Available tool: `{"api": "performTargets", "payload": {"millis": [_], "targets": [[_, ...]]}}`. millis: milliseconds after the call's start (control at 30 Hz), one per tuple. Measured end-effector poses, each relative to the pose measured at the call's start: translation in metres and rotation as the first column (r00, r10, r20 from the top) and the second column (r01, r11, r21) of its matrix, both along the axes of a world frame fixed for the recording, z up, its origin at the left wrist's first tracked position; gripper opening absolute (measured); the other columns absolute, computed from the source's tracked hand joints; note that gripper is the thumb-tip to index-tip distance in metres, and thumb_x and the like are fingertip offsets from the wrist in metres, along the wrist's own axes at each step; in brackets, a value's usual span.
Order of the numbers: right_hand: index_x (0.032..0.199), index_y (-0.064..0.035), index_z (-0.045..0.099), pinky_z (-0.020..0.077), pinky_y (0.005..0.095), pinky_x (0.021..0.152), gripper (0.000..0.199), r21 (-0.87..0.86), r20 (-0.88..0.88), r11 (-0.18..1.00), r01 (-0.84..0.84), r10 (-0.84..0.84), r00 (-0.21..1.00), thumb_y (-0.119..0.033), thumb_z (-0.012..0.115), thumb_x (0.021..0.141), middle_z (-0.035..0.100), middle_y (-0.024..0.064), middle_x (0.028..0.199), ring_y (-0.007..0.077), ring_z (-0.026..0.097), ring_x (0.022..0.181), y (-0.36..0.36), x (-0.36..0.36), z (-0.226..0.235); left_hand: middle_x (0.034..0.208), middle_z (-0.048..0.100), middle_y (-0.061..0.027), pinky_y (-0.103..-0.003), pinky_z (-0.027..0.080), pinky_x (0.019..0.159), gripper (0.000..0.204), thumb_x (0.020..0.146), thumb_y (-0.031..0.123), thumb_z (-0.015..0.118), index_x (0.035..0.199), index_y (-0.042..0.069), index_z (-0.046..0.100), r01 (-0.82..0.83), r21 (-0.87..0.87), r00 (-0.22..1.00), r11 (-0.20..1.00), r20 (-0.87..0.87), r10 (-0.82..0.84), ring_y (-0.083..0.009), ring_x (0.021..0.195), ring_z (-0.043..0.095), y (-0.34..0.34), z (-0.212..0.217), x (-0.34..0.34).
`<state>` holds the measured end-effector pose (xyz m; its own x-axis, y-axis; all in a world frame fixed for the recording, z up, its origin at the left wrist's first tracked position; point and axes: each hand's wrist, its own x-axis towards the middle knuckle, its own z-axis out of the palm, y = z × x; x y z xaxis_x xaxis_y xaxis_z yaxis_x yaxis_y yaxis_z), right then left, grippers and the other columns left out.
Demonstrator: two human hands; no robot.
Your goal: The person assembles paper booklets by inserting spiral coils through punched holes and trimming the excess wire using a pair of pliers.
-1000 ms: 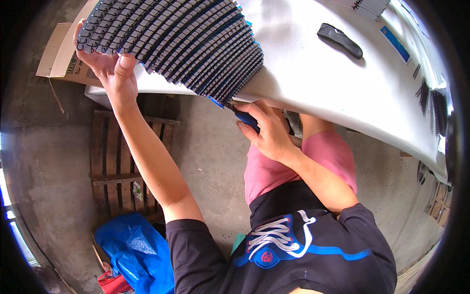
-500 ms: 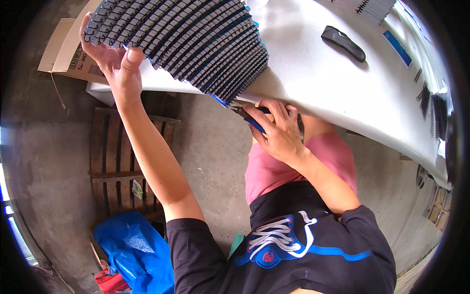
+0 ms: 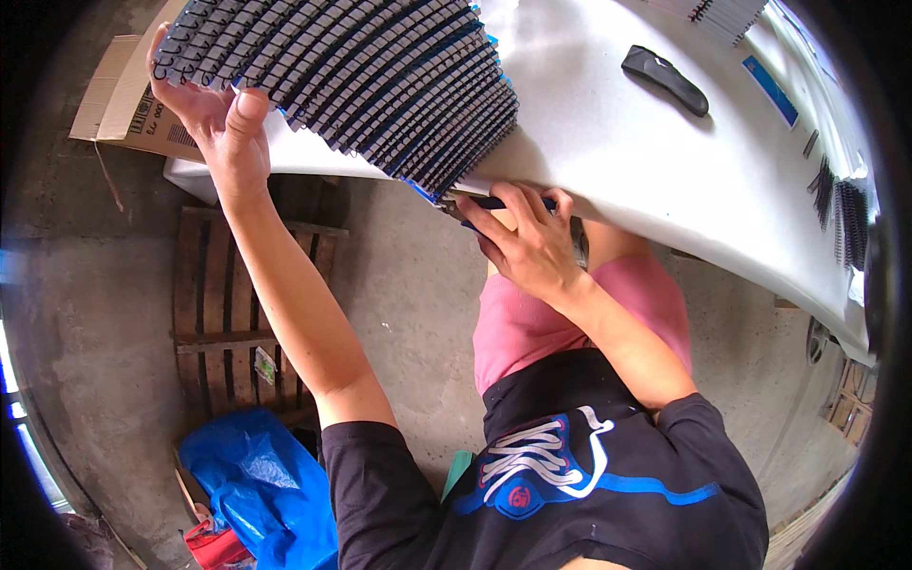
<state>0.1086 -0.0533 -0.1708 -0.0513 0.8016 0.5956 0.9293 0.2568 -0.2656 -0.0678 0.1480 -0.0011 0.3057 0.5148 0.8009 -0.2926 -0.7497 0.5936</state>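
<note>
A fanned stack of wire-bound books (image 3: 361, 81), their black wire spines facing me, leans over the table's near edge at the upper left. My left hand (image 3: 223, 128) is closed round the stack's left end, thumb in front and fingers partly hidden behind. My right hand (image 3: 534, 237) grips a pair of pliers (image 3: 494, 202) with dark blue handles. Its jaws meet the lower right corner of the stack, at the end of a wire spine. The jaw tips are too small to make out clearly.
On the white table (image 3: 608, 142) lie a black elongated object (image 3: 665, 80), a blue strip (image 3: 770, 91) and loose black binding wires (image 3: 848, 223). More wire-bound books (image 3: 708, 14) sit at the far edge. A cardboard box (image 3: 123, 104), wooden pallet (image 3: 252, 304) and blue plastic bag (image 3: 261, 480) are at left.
The pliers' handles have come closer together as my right hand tightened and shifted slightly up and left. My left hand and the stack have moved a little to the left.
</note>
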Motion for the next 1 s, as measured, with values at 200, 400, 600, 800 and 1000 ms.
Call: {"api": "performTargets", "payload": {"millis": [200, 400, 600, 800, 1000], "targets": [[0.117, -0.0188, 0.061, 0.042, 0.0338, 0.075, 0.048, -0.025, -0.165, 0.995, -0.099, 0.094, 0.982, -0.011, 0.072, 0.07, 0.053, 0.0043, 0.101, 0.0193, 0.057, 0.09, 0.001, 0.003, 0.005, 0.127, 0.04, -0.0083, -0.036, 0.043, 0.098, 0.097, 0.063, 0.03, 0.084, 0.139, 0.02, 0.023, -0.026, -0.009, 1.0, 1.0, -0.003, 0.026, -0.0222, 0.117, 0.045, 0.0, 0.0, -0.001], [0.11, -0.0056, 0.063, 0.0482, 0.0275, 0.058, 0.028, -0.279, -0.927, 0.788, -0.549, -0.071, 0.369, -0.01, 0.065, 0.082, 0.061, 0.0099, 0.081, 0.0178, 0.061, 0.066, 0.006, 0.009, 0.017, 0.128, 0.04, -0.0082, -0.036, 0.042, 0.098, 0.098, 0.063, 0.03, 0.084, 0.139, 0.019, 0.023, -0.019, -0.007, 1.0, 1.0, -0.006, 0.019, -0.0221, 0.117, 0.045, 0.0, -0.001, 0.0], [0.111, -0.0127, 0.061, 0.0455, 0.0366, 0.074, 0.04, -0.147, -0.298, 0.987, -0.069, 0.022, 0.954, -0.013, 0.069, 0.071, 0.053, 0.0079, 0.101, 0.0257, 0.057, 0.089, -0.007, 0.008, 0.023, 0.129, 0.041, -0.0077, -0.037, 0.04, 0.099, 0.097, 0.064, 0.027, 0.084, 0.139, 0.018, 0.022, -0.004, -0.006, 1.0, 1.0, -0.001, 0.004, -0.022, 0.118, 0.043, -0.003, 0.0, 0.003], [0.117, -0.0177, 0.057, 0.0354, 0.0395, 0.081, 0.05, -0.07, -0.172, 0.997, -0.03, 0.017, 0.985, -0.016, 0.072, 0.069, 0.05, 0.0056, 0.108, 0.0214, 0.052, 0.1, -0.01, 0.002, 0.007, 0.128, 0.041, -0.0073, -0.037, 0.04, 0.099, 0.097, 0.065, 0.024, 0.083, 0.14, 0.017, 0.022, 0.023, -0.029, 1.0, 0.999, 0.012, -0.022, -0.0215, 0.118, 0.043, 0.0, 0.0, 0.001], [0.121, -0.0196, 0.056, 0.0322, 0.0433, 0.081, 0.054, -0.069, -0.086, 0.998, -0.005, -0.001, 0.996, -0.021, 0.072, 0.069, 0.048, 0.0064, 0.112, 0.022, 0.049, 0.106, -0.006, 0.0, -0.002, 0.128, 0.042, -0.0072, -0.037, 0.04, 0.099, 0.096, 0.065, 0.025, 0.083, 0.139, 0.017, 0.022, 0.006, -0.021, 1.0, 1.0, 0.006, -0.006, -0.0216, 0.117, 0.045, 0.002, -0.002, 0.0]]}}
